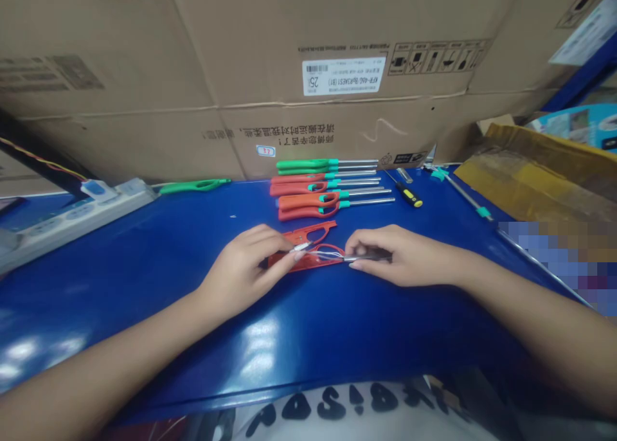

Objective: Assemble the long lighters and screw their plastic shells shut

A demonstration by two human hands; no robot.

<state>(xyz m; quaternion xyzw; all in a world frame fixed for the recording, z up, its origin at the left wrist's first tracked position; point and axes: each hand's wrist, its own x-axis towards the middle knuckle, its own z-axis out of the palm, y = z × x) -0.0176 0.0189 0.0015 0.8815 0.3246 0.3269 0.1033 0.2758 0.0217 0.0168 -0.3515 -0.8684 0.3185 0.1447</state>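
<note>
My left hand [245, 261] pinches a small white part [301, 247] between thumb and fingertips. Thin pale wires [330, 254] run from it to a metal tube [354, 258], whose end my right hand [400, 254] grips with thumb and curled fingers. Beneath and between the hands lie two orange-red handle shell halves [325, 226], partly covered by my left fingers. Beyond them, long-necked gas lighters are stacked: green ones [303, 166], red ones [296, 186] and orange ones [301, 202], their metal necks pointing right.
A yellow-black screwdriver [409, 195] lies behind my right hand. At left are a white power strip [58, 219] and a green handle piece [193, 186]. A big cardboard box [168, 62] walls the back of the blue table [193, 357]. A taped package [530, 177] stands right.
</note>
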